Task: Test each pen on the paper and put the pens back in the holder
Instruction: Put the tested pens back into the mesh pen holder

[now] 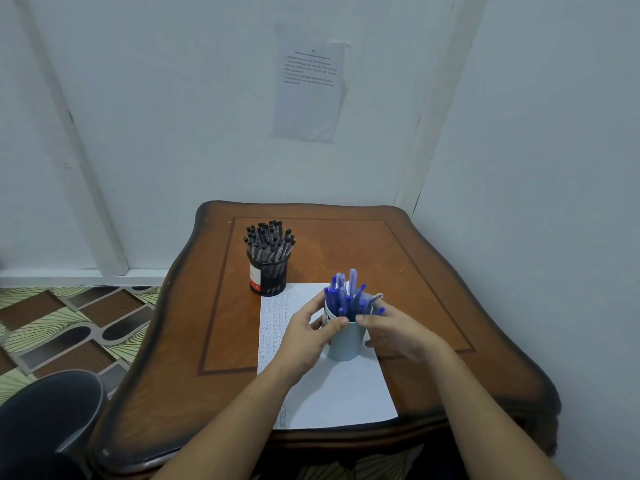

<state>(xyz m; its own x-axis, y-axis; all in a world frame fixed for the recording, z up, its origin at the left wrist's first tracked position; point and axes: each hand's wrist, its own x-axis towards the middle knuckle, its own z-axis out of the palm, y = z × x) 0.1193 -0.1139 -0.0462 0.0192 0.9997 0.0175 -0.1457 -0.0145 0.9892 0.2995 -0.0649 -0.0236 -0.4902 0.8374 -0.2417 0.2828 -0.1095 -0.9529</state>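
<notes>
A pale blue cup (344,344) full of several blue pens (349,296) stands on a white sheet of paper (332,393) in the middle of the wooden table. My left hand (308,336) holds the cup from the left, its thumb curled over the rim. From the right, my right hand (394,329) grips the same cup, fingers at the rim among the pens. The paper's left strip is covered with rows of small pen marks. A black mesh holder (268,275) packed with several black pens (270,239) stands at the paper's far left corner.
The wooden table (433,271) sits in a corner, with white walls close behind and to the right. A printed sheet (310,81) is taped on the back wall. A dark round object (52,407) lies low on the left over a patterned floor (62,327).
</notes>
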